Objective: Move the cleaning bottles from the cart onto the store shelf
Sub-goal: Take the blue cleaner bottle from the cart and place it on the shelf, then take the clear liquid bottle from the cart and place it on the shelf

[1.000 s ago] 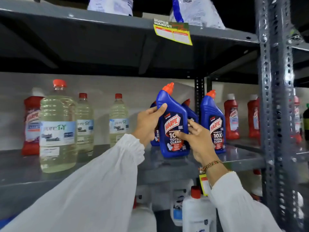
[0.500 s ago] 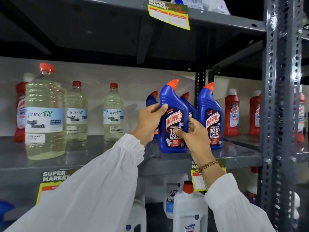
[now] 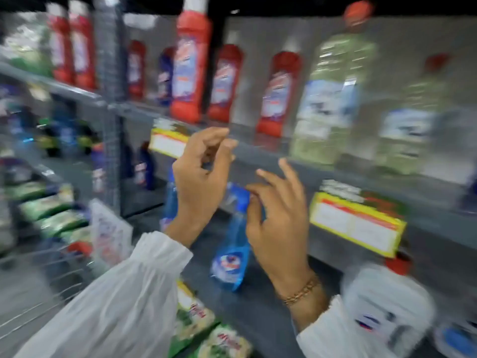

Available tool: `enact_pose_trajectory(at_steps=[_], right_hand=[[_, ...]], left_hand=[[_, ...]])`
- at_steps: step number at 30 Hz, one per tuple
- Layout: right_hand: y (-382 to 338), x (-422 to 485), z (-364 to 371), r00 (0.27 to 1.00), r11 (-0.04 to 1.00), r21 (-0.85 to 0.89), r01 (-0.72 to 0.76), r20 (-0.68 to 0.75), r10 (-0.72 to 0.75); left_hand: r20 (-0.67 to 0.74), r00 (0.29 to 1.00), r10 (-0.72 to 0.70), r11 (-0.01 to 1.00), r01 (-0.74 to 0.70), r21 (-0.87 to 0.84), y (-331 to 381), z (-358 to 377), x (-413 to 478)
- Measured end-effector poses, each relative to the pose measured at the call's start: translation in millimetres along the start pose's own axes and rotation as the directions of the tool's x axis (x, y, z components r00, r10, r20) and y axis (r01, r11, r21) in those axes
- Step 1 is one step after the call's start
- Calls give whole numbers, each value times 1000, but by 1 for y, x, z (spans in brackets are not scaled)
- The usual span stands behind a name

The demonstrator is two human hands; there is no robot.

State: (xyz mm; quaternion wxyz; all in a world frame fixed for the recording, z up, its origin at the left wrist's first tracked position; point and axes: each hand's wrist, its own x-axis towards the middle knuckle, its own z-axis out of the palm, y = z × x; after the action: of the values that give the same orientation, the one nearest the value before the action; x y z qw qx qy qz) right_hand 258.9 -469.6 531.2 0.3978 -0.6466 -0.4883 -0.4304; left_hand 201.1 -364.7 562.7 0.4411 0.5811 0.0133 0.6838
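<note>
Both hands (image 3: 201, 182) (image 3: 280, 223) now off the glossy blue bottle, each grip loose, empty.

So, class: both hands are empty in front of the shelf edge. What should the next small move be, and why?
Probably lower both hands toward the wire cart for another bottle: the left hand and right hand hold nothing. The frame is too blurred to tell which bottle.

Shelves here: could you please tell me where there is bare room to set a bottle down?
The lower shelf is bare between the blue spray bottle and the white jug. On the upper shelf, a gap shows between two red bottles; the clear bottles stand crowded. Blur hides detail.
</note>
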Motion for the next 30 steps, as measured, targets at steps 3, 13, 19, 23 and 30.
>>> enact_pose_trajectory(at_steps=[3, 13, 19, 23, 30], right_hand=[[-63, -40, 110, 962, 972, 234, -3, 268, -62], [-235, -218, 404, -201, 928, 286, -237, 921, -335], [-275, -333, 492, -636, 979, 106, -175, 747, -195], [-289, -411, 506, -738, 956, -92, -278, 657, -151], [-316, -466, 488, -706, 718, -517, -466, 706, 50]], left_hand=[[-138, 982, -130, 965, 158, 209, -59, -124, -1], [-617, 400, -678, 116, 887, 448, -256, -512, -130], [-710, -122, -694, -422, 867, 264, -299, -605, -222], [-783, -257, -567, -561, 816, 139, -309, -624, -245], [-742, -287, -606, -588, 790, 174, -323, -627, -251]])
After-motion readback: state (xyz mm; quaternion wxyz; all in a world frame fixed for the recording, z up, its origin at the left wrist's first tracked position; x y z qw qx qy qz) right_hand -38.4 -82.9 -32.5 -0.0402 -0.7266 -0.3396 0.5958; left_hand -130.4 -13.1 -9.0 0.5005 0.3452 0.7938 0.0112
